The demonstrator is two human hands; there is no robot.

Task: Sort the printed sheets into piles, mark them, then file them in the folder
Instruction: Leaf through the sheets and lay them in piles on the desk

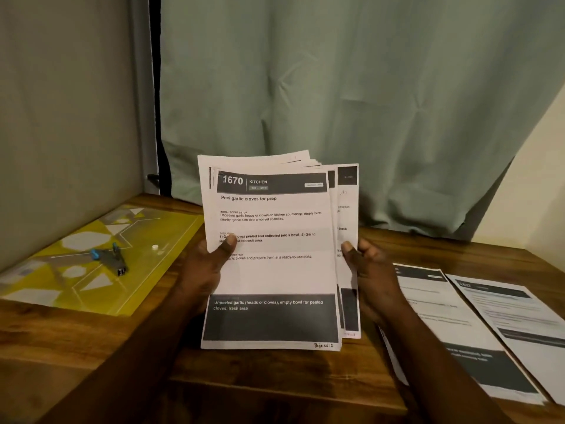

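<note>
Both hands hold a fanned stack of printed sheets [270, 255] upright above the wooden table [275, 381]: left hand [204, 270] thumb on front sheet, right hand [371, 280] at right edge. Two sheets [477, 328] lie flat right. Yellow folder [91, 261] left, stapler [110, 258] on it.

The stack of sheets [272, 270] and the loose sheets [443, 316] at the table's right edge are matt paper, the table [275, 377] grained, faintly sheened wood, the folder [91, 289] at its left edge glossy plastic, the curtain [336, 87] creased matt cloth.
</note>
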